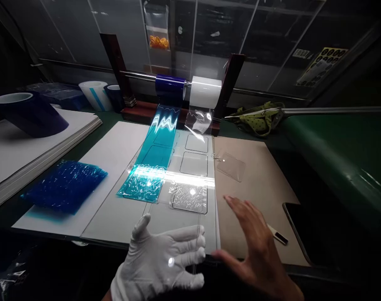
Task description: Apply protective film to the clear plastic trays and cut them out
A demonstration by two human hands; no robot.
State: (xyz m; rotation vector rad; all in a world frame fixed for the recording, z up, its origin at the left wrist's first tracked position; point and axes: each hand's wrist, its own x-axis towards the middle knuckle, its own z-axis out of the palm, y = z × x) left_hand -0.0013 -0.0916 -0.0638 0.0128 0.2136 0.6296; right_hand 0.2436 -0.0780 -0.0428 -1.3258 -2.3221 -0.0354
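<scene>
My left hand (159,263), in a white glove, is palm up with its fingers spread. A clear, thin rectangular plate (175,218) lies across it, its edges faint and a light reflected in it. My right hand (256,242) is bare and hovers apart from it over the brown board (256,179), fingers spread and holding nothing. Ahead, a blue film strip (159,142) runs from a blue roll (170,89) onto a sheet with outlined rectangles (193,163). A clear film strip (190,194) comes down beside it, wrinkled at its near end.
A wooden stand (234,79) carries the blue and white rolls (206,91). Crumpled blue film (68,186) and a large blue roll (30,115) on stacked white sheets (77,125) are left. Rightward are a small clear piece (232,166), a phone (309,234) and a green pouch (259,118).
</scene>
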